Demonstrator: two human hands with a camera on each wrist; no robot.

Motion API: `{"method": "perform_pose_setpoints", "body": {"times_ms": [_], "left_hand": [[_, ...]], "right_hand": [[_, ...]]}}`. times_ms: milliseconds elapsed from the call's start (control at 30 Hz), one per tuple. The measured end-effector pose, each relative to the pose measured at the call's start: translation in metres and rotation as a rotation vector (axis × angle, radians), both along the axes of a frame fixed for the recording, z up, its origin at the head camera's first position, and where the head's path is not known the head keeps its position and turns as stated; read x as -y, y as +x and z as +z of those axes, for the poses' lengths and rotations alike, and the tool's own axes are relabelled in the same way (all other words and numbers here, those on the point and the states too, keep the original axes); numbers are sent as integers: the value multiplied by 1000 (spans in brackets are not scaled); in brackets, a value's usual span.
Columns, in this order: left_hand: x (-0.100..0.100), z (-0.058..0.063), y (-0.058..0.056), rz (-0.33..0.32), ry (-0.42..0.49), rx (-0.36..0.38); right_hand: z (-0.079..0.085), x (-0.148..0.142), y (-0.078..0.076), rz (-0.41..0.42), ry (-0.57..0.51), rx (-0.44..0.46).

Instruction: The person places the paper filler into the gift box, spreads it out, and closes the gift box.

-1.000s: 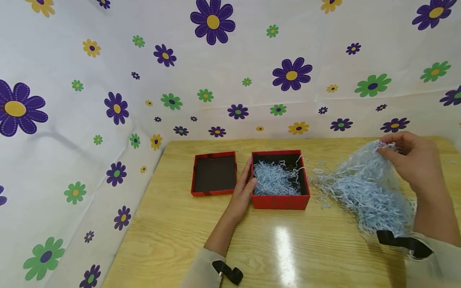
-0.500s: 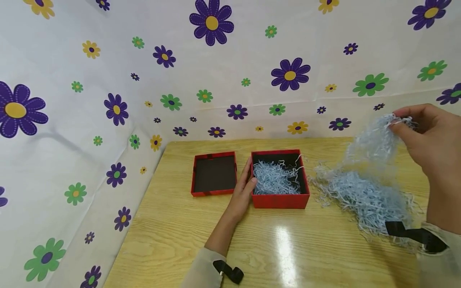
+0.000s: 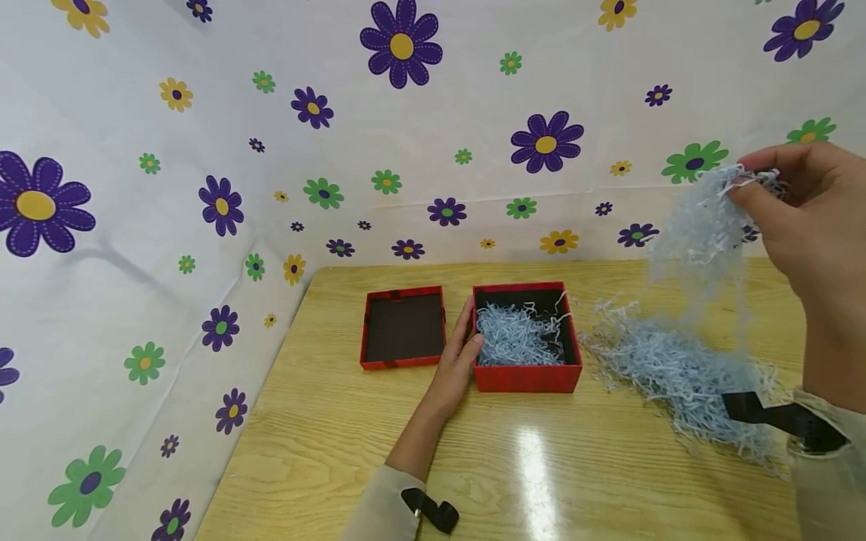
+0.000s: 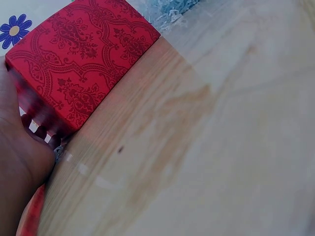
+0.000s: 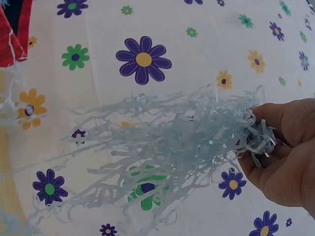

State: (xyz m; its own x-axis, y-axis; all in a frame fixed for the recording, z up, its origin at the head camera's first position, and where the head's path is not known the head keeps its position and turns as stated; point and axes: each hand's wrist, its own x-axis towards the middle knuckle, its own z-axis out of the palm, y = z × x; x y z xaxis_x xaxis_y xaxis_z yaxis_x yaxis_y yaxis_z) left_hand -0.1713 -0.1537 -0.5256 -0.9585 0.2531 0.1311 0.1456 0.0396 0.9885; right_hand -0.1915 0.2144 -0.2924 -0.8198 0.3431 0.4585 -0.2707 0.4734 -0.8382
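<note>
Pale blue shredded paper (image 3: 704,214) hangs in a loose clump from my right hand (image 3: 822,218), raised above the table at the right. Thumb and fingers pinch the top of the clump in the right wrist view, and long strands (image 5: 182,132) trail from it. My left hand (image 3: 455,368) rests along the left wall of an open red box (image 3: 528,379), its thumb near the rim. More blue shreds (image 3: 514,334) lie inside that box, against its dark lining. The box's red patterned wall (image 4: 83,54) fills the upper left of the left wrist view.
Left of the box lies a red lid (image 3: 404,327), dark inside facing up. A heap of blue shredded paper (image 3: 683,376) spreads on the wooden table (image 3: 325,443) to the right, below the raised hand. A flower-print sheet (image 3: 473,98) covers the walls behind.
My right hand has risen, lifting a clump of shredded paper off the heap, with strands pulling away below. The left hand and the box have stayed in place.
</note>
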Motion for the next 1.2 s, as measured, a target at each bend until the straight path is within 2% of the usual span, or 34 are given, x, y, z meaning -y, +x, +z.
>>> {"method": "perform_pose_setpoints", "body": {"times_ms": [167,367,600,867,1033,1200], "left_hand": [[0,0,0,4,-4,2],[1,-3,1,14,-4,-43],[1,-2,1,14,0,-45],[-1,-1,-1,2,25,-55],[0,0,1,13,10,-47],[0,-1,0,7,22,-63]], "right_hand": [[23,17,2,30,-13,-38],[49,34,1,93,-3,-91],[69,58,7,163,-2,-132],[88,83,10,256,-8,-255],[98,92,13,290,-41,-257],[91,99,15,384,-76,-229]]}}
